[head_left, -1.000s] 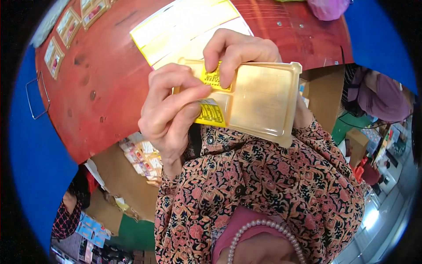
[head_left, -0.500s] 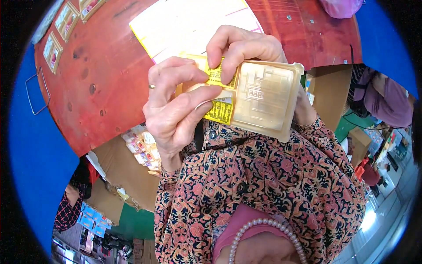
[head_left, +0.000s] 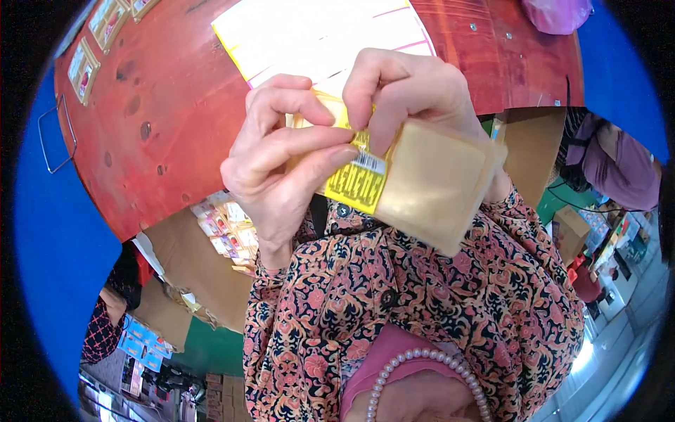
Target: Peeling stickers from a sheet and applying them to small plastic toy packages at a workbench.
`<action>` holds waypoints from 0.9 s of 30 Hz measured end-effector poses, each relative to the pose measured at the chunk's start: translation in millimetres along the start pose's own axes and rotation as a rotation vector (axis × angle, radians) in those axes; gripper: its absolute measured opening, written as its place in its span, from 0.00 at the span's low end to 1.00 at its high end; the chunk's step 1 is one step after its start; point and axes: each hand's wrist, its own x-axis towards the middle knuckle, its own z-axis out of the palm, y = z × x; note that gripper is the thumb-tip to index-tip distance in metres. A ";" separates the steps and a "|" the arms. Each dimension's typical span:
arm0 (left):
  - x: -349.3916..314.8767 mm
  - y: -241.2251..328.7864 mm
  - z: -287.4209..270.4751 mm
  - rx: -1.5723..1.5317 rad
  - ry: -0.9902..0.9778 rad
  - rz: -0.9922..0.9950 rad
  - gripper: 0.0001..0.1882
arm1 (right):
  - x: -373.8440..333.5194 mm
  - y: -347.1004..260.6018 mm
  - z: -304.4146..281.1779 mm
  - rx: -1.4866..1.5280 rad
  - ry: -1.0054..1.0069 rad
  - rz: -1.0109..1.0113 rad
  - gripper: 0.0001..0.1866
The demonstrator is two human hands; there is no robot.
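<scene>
Both hands hold a flat, see-through plastic package (head_left: 437,184) above the table edge, in front of my chest. Around its middle runs a yellow paper band (head_left: 351,187) with dark print. A small white barcode sticker (head_left: 368,162) sits on that band. My left hand (head_left: 278,151) is closed at the package's left side, with thumb and forefinger tips against the band beside the sticker. From above, my right hand (head_left: 416,91) grips the package, its bent fingertips pressed on the band. Part of the band is hidden beneath my fingers.
A white sheet (head_left: 316,42) with coloured edges lies on the red table (head_left: 162,126) behind my hands. Similar packages (head_left: 84,72) line the far left. A pink bag (head_left: 557,13) sits far right. Below the table edge, a cardboard box (head_left: 190,264) holds several packages. Other people sit at both sides.
The package has tilted, its right end lower and nearer me. The white sticker, earlier curled at my left fingertips, now shows its barcode on the yellow band.
</scene>
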 end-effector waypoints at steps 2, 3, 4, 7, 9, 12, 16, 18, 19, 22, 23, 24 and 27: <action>-1.9 -3.6 -3.5 -0.033 0.015 -0.002 0.11 | -0.8 -1.0 5.9 -0.030 0.004 0.012 0.12; -2.4 -3.7 -4.5 -0.032 0.017 -0.006 0.11 | -0.9 0.4 8.2 -0.036 0.024 0.001 0.11; -2.7 -3.6 -5.5 -0.025 0.007 -0.005 0.10 | -0.9 2.0 9.8 -0.042 0.045 -0.010 0.11; -4.0 -6.7 -1.1 -0.064 0.018 -0.017 0.11 | -1.7 2.8 8.1 -0.025 0.070 0.013 0.13; -5.4 -6.6 0.2 -0.094 0.046 -0.029 0.11 | -1.4 5.8 4.5 -0.019 0.046 0.002 0.12; -3.2 -1.8 -3.2 -0.090 0.035 -0.056 0.13 | -1.0 9.4 3.4 -0.025 0.021 -0.017 0.12; -0.8 2.4 -7.8 -0.061 -0.068 -0.073 0.13 | -1.9 11.7 4.6 -0.013 0.021 -0.011 0.13; -0.3 1.9 -8.8 -0.022 -0.109 -0.083 0.13 | -2.6 15.5 3.0 -0.008 0.015 -0.013 0.14; -0.2 1.0 -9.4 -0.039 -0.131 -0.109 0.12 | -3.1 17.1 2.3 -0.006 0.009 -0.017 0.15; 0.7 -3.1 -8.8 -0.113 -0.151 -0.175 0.12 | -4.8 18.8 1.6 -0.003 0.020 -0.014 0.15; 0.7 -3.8 -8.6 -0.167 -0.147 -0.213 0.11 | -4.9 18.9 1.3 -0.002 0.020 -0.014 0.15; 1.2 -3.7 -9.0 -0.166 -0.147 -0.214 0.11 | -4.9 18.9 0.9 -0.019 0.018 -0.012 0.15; 1.8 -4.0 -9.4 -0.177 -0.173 -0.222 0.09 | -4.7 17.1 -1.2 -0.051 0.010 -0.004 0.14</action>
